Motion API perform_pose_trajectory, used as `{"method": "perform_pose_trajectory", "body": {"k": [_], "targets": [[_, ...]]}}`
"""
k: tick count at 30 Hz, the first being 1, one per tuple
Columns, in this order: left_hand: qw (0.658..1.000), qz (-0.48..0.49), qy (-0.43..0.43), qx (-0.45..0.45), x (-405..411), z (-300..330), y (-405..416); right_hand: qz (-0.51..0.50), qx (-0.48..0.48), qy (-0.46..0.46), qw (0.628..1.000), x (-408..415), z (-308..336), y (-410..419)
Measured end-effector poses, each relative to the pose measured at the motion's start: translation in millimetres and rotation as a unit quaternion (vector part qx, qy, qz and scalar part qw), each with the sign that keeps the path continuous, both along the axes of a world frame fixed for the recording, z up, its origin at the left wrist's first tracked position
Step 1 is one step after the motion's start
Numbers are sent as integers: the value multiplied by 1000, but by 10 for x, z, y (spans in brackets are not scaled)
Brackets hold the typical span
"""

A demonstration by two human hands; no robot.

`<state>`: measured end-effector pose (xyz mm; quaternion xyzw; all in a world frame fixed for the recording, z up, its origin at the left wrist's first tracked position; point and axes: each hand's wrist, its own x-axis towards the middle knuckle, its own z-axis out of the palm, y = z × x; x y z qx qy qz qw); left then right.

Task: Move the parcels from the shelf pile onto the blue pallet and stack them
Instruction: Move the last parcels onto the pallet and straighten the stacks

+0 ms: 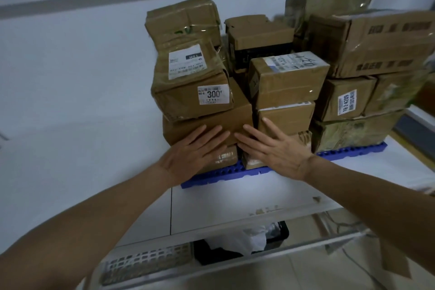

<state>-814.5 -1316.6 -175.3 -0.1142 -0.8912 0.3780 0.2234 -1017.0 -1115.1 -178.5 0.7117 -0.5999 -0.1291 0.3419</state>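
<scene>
Where the blue pallet (211,178) lies under the parcels (289,80), both hands, left hand (195,148) and right hand (273,148), press flat with straight fingers; lower boxes seem hidden; white bench (235,202) edge free.

White shelf (235,198) carries the blue pallet (219,178); small scraps (316,199) — perhaps cardboard — near its front edge.

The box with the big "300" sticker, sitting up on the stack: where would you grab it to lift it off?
Probably by its two side faces, one hand on each, coming from the front. The 300 box sits tilted on the plain box that both flat hands press. Its left side is free; the right is close to the neighbouring parcel, so fingers must slip in there.
</scene>
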Motion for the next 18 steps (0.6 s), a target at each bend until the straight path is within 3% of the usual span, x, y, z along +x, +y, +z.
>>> {"method": "perform_pose_trajectory", "body": {"k": [2,4,7,9,13,18], "targets": [[1000,-13,-8,14,-29,16,84,-12,-39,-56,998,53,-70,89],[999,-30,-10,20,-136,82,213,-65,-137,-169,974,144,-185,205],[997,-70,-10,5,-395,240,434,-173,-285,-376,865,250,-400,328],[996,-89,-6,-6,-594,353,567,-225,-314,-439,811,258,-521,340],[997,-49,14,-58,-908,531,755,-264,-268,-426,823,185,-640,246],[998,-3,21,-53,-1034,587,787,-287,-255,-397,834,67,-649,194]]}}
